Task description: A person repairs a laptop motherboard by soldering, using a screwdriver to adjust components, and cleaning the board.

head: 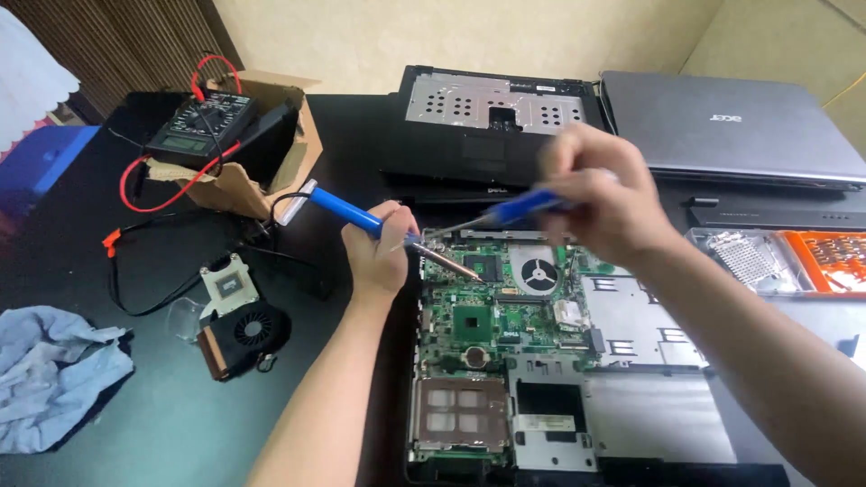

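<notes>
An opened laptop base lies before me with its green motherboard [469, 311] bare. My left hand [379, 248] grips a blue-handled soldering iron [347, 212]; its metal tip rests over the board's upper left area. My right hand [600, 194] holds a blue-handled tool [519, 209], blurred, with a thin metal point aimed at the same upper left spot. A round grey disc [538, 272] sits on the board just below my right hand.
A removed black fan with copper heatsink [242, 325] lies left of the board. A multimeter [200, 122] with red leads rests on a cardboard box. A blue cloth [54, 370] is at far left. A black laptop shell [492, 126], a closed grey laptop [731, 126] and an orange parts tray [825, 261] stand behind.
</notes>
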